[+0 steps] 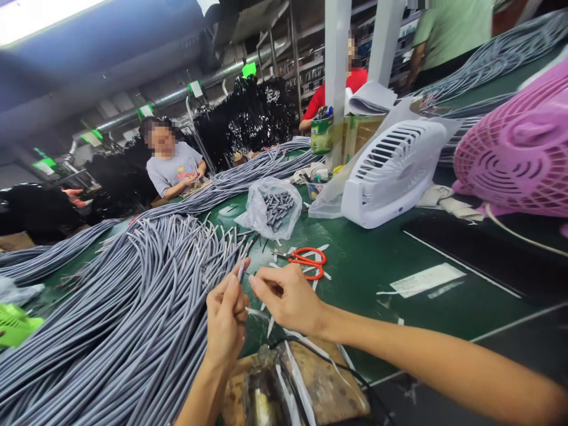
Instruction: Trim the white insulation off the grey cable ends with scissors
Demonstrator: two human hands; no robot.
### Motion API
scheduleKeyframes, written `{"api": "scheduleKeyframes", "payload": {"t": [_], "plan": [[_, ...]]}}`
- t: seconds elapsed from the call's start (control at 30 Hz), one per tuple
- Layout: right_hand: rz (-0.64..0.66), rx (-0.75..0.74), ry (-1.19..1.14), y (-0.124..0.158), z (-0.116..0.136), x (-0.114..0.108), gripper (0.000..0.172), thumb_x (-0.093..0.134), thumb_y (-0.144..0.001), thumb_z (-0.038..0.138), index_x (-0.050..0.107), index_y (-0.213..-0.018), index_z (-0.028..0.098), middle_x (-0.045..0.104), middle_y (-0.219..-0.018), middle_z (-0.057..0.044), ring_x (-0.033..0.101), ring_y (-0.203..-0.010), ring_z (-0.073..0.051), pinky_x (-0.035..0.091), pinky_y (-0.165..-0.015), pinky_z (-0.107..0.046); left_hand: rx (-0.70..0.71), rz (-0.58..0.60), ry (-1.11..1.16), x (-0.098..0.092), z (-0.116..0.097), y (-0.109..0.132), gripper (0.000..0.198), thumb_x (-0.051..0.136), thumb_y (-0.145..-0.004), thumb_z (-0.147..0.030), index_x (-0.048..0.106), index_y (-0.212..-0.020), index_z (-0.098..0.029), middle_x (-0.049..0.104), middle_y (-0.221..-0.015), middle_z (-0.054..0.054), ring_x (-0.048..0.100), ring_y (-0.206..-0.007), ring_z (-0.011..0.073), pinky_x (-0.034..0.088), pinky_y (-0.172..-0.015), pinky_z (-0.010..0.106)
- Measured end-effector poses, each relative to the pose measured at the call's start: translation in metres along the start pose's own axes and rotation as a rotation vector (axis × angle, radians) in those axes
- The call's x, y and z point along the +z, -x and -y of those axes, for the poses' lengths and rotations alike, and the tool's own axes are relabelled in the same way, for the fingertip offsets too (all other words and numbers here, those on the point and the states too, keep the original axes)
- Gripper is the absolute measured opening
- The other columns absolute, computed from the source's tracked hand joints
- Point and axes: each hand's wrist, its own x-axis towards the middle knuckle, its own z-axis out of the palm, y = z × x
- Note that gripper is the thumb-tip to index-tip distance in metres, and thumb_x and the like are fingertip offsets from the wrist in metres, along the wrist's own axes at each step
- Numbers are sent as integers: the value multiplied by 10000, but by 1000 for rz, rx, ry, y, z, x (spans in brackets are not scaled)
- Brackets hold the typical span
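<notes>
Between the thumb and fingers of my left hand (227,310), a grey cable end (241,271) points upward. My right hand (288,297) is closed in a pinch just to the right of it. A thin dark strand shows at the right fingertips, too small to name. To the left spreads a large bundle of grey cables (146,296), with many stripped ends close to my left hand. Red-handled scissors (308,260) lie behind my right hand. Beyond them sits a clear plastic bag (255,207) with short grey tube pieces (278,208).
A wooden board (328,384) with a dark metal device lies nearest me. White strips are scattered about the green table (355,266). At the right stand a white fan (390,177) and a pink fan (519,148). A person (175,163) works across the table; others are farther back.
</notes>
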Motion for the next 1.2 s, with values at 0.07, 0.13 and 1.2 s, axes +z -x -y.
{"api": "scheduleKeyframes", "payload": {"t": [0.07,0.13,1.2], "plan": [[-3,6,-3,1,-1,1,345,395,-820,218,287,-494,188,254,-427,67,241,-382,-49,188,-402,-207,-13,4,3,0,0,1,521,737,-590,-474,679,-966,-119,74,-501,-112,46,-427,28,57,-357,137],[-13,12,-7,0,-2,1,346,393,-822,226,291,-494,188,257,-428,66,245,-382,-49,192,-401,-206,-18,5,3,0,1,1,519,737,-591,-472,681,-968,-119,73,-502,-110,44,-429,28,53,-358,137],[-255,-67,284,-3,-17,24,308,378,-868,239,457,-575,183,378,-423,49,329,-357,-60,247,-408,-203,-108,119,162,3,6,-4,442,726,-627,-430,652,-957,-146,50,-493,-120,17,-415,28,91,-351,131]]}}
